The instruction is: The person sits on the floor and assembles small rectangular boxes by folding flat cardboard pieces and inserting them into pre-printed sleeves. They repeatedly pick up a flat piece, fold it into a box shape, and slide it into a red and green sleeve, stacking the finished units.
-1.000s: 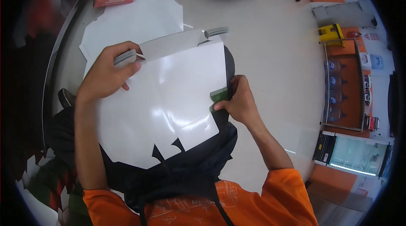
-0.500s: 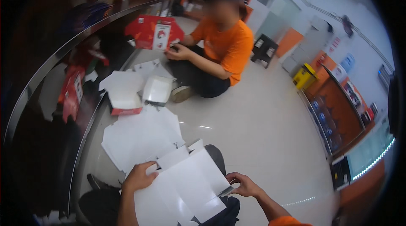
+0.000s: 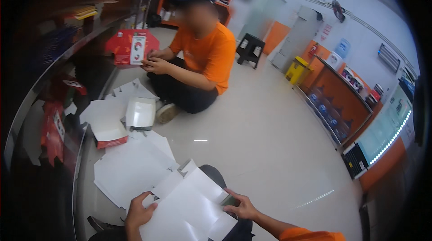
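Across my lap lies a partly folded cardboard box blank (image 3: 180,216), its plain white inner side up and some flaps raised along the far edge. My left hand (image 3: 139,213) grips its left edge, thumb on the white face. At the right side, my right hand (image 3: 242,206) has thumb and fingers closed around a raised side flap. Just beyond, flat white blanks (image 3: 132,166) lie spread on the floor. Two folded open boxes, one with a red outside (image 3: 105,126) and one white inside (image 3: 140,112), stand past them.
A co-worker in an orange shirt (image 3: 211,54) sits cross-legged ahead, holding a red printed box blank (image 3: 130,47). Along the left runs a metal-edged shelf (image 3: 67,61) with red cartons (image 3: 54,128). A black stool (image 3: 250,49), yellow bin (image 3: 297,70) and counter (image 3: 333,99) stand farther right.
The view has turned, so the surroundings sit farther left and lower. My right hand has shifted along the side flap, fingers more bent around it. My left hand keeps its grip.
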The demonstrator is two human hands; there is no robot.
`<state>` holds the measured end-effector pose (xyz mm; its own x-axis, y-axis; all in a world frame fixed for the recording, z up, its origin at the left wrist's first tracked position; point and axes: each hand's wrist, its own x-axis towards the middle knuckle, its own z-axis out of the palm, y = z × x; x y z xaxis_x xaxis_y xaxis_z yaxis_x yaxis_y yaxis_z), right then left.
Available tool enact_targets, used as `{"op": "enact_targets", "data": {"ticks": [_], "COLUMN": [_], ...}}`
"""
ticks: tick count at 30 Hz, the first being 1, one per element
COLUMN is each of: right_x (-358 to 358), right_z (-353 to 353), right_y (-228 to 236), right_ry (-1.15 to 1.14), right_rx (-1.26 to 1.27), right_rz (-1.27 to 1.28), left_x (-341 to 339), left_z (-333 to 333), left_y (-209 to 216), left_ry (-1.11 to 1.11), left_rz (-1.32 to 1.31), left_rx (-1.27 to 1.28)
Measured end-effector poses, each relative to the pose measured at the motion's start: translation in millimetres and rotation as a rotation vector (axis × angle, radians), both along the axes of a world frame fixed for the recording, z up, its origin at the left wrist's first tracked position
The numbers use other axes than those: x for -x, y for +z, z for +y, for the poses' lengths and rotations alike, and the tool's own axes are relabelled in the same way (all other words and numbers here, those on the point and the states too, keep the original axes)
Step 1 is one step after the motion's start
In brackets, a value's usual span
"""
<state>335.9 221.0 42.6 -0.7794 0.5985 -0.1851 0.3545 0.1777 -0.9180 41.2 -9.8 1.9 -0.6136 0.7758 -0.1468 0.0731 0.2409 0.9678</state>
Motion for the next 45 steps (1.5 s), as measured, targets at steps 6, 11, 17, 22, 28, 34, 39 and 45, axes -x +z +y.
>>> {"op": "enact_targets", "data": {"ticks": [6, 11, 17, 22, 28, 34, 39, 45], "right_x": [26.5, 21.2, 9.7, -48.0, -69.4, -52.1, -40.2, -51.7], "right_z": [-19.3, -8.6, -13.1, -35.0, -40.3, -38.4, -33.5, -16.4], "right_y": [7.7, -7.0, -2.2, -4.6, 7.6, 18.5, 21.6, -2.8], "right_ry": [-0.229, -0.287, -0.278, 0.035, 0.724, 0.941, 0.903, 0.713], "right_rx": [0.133, 0.167, 0.122, -0.366, -1.293, -1.258, -1.238, -1.212], "right_rz": [0.007, -0.010, -0.054, 0.029, -0.149, -0.222, -0.061, -0.045], "left_x": [8.7, -1.0, 2.5, -5.3, -4.0, -9.6, -11.8, -14.4], "left_z": [-4.6, -4.5, 0.2, 2.1, 1.5, 17.8, 60.9, 132.8], "left_y": [6.5, 10.7, 5.3, -7.8, 10.5, 27.9, 32.0, 31.3], "left_ry": [-0.022, -0.009, 0.004, 0.051, 0.037, -0.020, -0.036, -0.116], "left_rz": [0.212, 0.179, 0.218, 0.157, 0.011, 0.104, 0.296, 0.386], "left_rx": [-0.079, -0.071, -0.025, 0.017, 0.068, -0.024, -0.168, -0.042]}}
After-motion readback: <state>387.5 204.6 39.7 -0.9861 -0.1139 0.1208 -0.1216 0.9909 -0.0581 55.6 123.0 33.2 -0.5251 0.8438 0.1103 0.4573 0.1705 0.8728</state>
